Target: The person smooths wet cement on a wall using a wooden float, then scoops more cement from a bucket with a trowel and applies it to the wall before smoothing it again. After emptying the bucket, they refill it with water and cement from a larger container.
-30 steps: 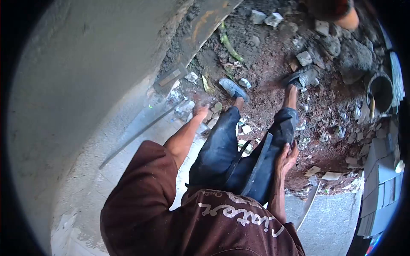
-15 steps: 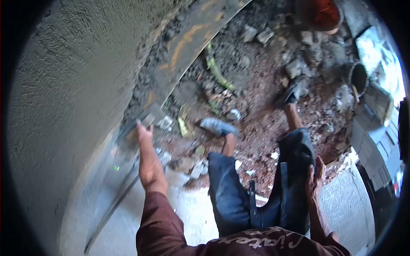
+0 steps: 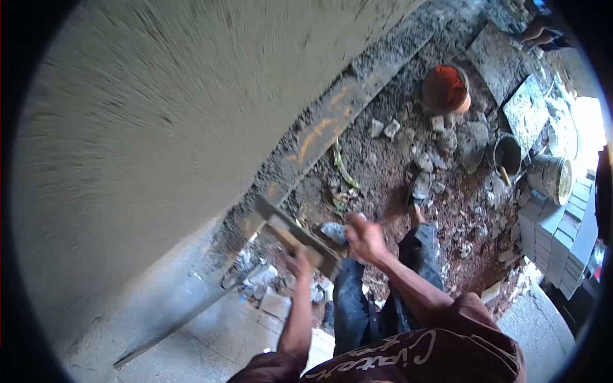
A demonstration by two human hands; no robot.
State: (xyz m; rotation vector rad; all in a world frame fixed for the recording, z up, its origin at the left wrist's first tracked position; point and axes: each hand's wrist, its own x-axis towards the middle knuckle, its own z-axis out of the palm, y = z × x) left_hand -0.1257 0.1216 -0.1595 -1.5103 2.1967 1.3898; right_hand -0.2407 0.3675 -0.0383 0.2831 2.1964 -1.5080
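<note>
My left hand [image 3: 299,263] is closed around the handle of a plastering float [image 3: 295,233], a long flat plate with a pale wooden grip. The float is tilted in front of my knees, apart from the wall. My right hand [image 3: 365,239] is raised just right of the float, over my legs. Its fingers look partly curled but are blurred, and I cannot see anything in them. To the left stands the grey wet-looking plastered wall [image 3: 159,121], with a mortar-smeared board [image 3: 325,131] along its foot.
An orange-lined bucket [image 3: 447,89] stands on rubble-strewn soil. Farther right are a dark bucket [image 3: 507,153], a mortar-stained pail [image 3: 552,179] and stacked grey blocks [image 3: 555,233]. A long thin bar [image 3: 172,332] lies on the concrete at lower left. Another person's hand [image 3: 536,32] shows at upper right.
My left hand has brought the float away from the wall's foot, toward my knees. My right hand has left my right leg and come up beside the float. The view has shifted.
</note>
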